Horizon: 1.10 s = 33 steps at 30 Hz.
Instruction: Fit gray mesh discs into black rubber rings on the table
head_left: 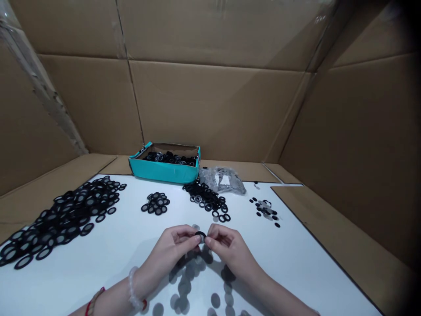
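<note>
Hands: left hand and right hand meet over the white tabletop, wrists spread apart; clock directions here run from the hands, with 12 straight ahead.
Ring: black ring sits between the hands, tilted, partly hidden by the fingertips.
Fingers: closed on the ring from both sides, in a light pinch at its rim; the exact contact is too small to tell.
Wrist: bead bracelet and red cord circle the left wrist.
Discs: grey discs lie loose at 6 o'clock, beneath the hands, some hard to part from shadow.
Piles: large pile of black rings at 10 o'clock, small pile at 11, loose pile at 12, sparse cluster at 2.
Box: teal box at 11, holding more rings, near the tabletop's far edge.
Bag: clear plastic bag at 1, touching the loose pile.
Risk: a rim-only pinch on something this small may slip if the fingers press unevenly, dropping the ring among the discs. A careless left forearm sweep could also drag the bracelet through them.
</note>
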Tool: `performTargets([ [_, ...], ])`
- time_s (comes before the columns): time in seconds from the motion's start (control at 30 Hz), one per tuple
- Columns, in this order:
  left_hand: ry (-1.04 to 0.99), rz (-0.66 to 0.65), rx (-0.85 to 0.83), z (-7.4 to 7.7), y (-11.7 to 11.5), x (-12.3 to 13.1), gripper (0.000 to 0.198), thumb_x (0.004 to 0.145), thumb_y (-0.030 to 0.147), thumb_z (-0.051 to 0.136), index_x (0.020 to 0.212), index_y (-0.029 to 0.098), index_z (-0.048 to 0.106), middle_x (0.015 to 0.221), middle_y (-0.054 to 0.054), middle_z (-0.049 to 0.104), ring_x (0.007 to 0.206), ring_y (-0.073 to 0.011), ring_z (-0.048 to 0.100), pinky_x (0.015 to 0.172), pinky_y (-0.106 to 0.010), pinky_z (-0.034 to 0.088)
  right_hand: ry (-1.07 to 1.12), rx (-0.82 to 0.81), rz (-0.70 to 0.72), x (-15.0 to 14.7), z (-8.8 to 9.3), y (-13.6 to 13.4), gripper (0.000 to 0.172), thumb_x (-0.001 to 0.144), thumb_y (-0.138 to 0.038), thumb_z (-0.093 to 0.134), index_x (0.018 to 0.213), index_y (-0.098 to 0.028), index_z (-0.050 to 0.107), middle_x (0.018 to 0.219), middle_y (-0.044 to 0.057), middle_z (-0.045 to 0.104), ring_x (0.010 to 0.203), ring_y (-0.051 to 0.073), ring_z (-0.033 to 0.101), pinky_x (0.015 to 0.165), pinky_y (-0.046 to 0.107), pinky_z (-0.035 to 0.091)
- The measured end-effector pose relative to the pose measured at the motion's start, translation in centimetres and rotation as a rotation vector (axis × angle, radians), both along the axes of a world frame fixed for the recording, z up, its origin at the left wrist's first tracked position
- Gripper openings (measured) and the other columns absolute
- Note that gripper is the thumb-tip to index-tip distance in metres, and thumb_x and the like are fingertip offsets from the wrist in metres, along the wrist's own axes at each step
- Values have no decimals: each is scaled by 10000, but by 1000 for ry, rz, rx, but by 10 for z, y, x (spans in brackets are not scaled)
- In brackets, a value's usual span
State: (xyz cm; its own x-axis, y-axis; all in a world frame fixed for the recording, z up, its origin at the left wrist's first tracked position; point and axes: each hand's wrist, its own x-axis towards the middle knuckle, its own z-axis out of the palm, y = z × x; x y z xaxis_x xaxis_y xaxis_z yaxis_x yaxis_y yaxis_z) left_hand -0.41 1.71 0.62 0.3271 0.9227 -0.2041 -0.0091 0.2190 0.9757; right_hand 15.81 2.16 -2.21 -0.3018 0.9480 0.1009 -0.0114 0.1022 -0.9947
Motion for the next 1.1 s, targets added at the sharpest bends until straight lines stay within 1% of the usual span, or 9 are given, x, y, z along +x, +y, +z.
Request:
performTargets([
  [0.13, 43, -56, 83, -7, 0, -1, 249, 749, 380, 611, 771, 133, 584, 694, -11, 560, 666, -139, 523, 624, -243, 395, -46, -2, 121, 4, 1, -2, 341, 804, -450, 558, 660, -183, 403, 629, -29, 428, 602, 117, 398, 567, 233, 325],
  [0.27, 99, -137, 160, -15, -2, -3, 222, 816, 370, 534, 801, 149, 557, 703, -10, 553, 696, -148, 530, 640, -248, 403, -293, 121, 162, 9, 9, -5, 271, 887, -363, 473, 693, -176, 444, 672, -23, 438, 633, 122, 399, 588, 230, 321],
  [0.33, 115, -132, 166, -20, -3, -2, 212, 841, 364, 500, 833, 155, 536, 704, -14, 553, 702, -154, 533, 642, -255, 403, -358, 171, 176, 10, 13, -7, 258, 908, -319, 441, 693, -177, 447, 702, -14, 463, 654, 126, 418, 607, 232, 329],
  [0.43, 118, -78, 149, -24, -5, -1, 194, 856, 347, 477, 859, 156, 512, 692, -11, 543, 684, -149, 518, 637, -258, 392, -327, 221, 153, 9, 15, -8, 251, 913, -272, 439, 680, -179, 425, 717, -13, 476, 673, 125, 434, 625, 229, 333],
  [0.53, 74, -36, 127, -22, -6, 1, 187, 848, 342, 493, 850, 156, 509, 671, 2, 529, 657, -136, 496, 625, -250, 380, -258, 185, 143, 8, 14, -9, 260, 909, -268, 455, 670, -183, 395, 683, -22, 470, 648, 118, 422, 599, 223, 319],
  [0.7, 14, -6, 83, -13, -7, 6, 217, 837, 362, 501, 800, 149, 517, 578, 23, 508, 573, -114, 464, 581, -236, 363, -124, 76, 240, 4, 9, -10, 256, 937, -308, 397, 715, -182, 397, 737, 6, 551, 672, 123, 457, 626, 237, 341],
  [0.87, -47, -24, 69, -11, -4, 3, 202, 811, 344, 545, 880, 156, 517, 689, 8, 541, 639, -125, 511, 622, -242, 404, -239, 154, 206, 4, 6, -9, 209, 919, -313, 445, 767, -174, 480, 747, -3, 519, 677, 126, 456, 636, 240, 350],
  [0.97, 61, -93, 213, -12, -1, -3, 189, 834, 297, 524, 992, 193, 530, 893, -34, 573, 814, -162, 545, 738, -278, 426, -336, 217, 201, 8, 8, -7, 246, 927, -315, 425, 729, -177, 471, 737, -8, 480, 687, 130, 444, 635, 241, 349],
  [1.1, 297, -143, 517, -9, 0, -9, 68, 843, 216, 504, 853, 197, 568, 943, -34, 535, 863, -166, 519, 777, -276, 407, -430, 283, 198, 12, 14, -6, 293, 952, -300, 360, 696, -183, 440, 718, -12, 449, 709, 139, 443, 662, 250, 357],
])
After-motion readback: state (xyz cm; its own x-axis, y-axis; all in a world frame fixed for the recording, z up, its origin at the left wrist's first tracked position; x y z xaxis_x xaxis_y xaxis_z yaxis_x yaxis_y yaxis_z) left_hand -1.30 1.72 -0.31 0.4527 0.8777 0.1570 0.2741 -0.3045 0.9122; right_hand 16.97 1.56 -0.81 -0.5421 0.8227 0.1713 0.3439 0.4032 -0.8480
